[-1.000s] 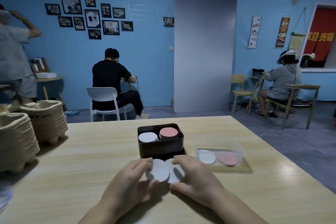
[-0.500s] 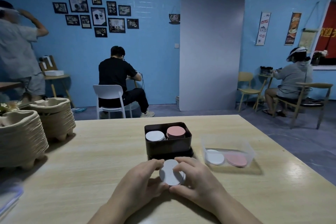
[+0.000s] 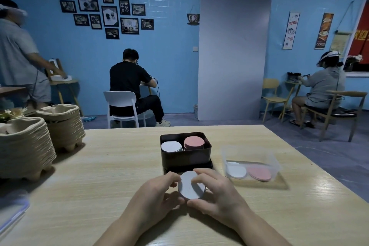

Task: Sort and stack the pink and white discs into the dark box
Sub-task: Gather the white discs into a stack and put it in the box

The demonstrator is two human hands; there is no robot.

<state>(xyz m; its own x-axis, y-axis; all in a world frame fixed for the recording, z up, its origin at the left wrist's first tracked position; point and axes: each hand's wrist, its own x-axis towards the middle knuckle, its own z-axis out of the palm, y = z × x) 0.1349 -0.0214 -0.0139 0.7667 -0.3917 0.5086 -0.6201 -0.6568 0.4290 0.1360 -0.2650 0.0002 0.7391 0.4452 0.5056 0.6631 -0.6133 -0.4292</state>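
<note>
A small stack of white discs [image 3: 189,186] stands on the wooden table [image 3: 99,166] just in front of the dark box [image 3: 184,158]. My left hand [image 3: 157,195] and my right hand [image 3: 215,191] hold the stack between their curled fingers, one on each side. Inside the box a white pile [image 3: 171,146] lies on the left and a pink pile [image 3: 194,143] on the right. To the right, a clear plastic tub [image 3: 250,156] holds white discs [image 3: 236,170] and pink discs [image 3: 259,171].
Two stacks of pulp egg trays [image 3: 26,144] stand at the table's left. A clear lid with a blue rim [image 3: 12,211] lies at the near left edge. The dark box rests on its lid [image 3: 207,166]. Other people sit or stand beyond the table.
Two white discs lying side by side under my hands have been pushed together into one stack. Both hands now close round it. The camera has tilted slightly.
</note>
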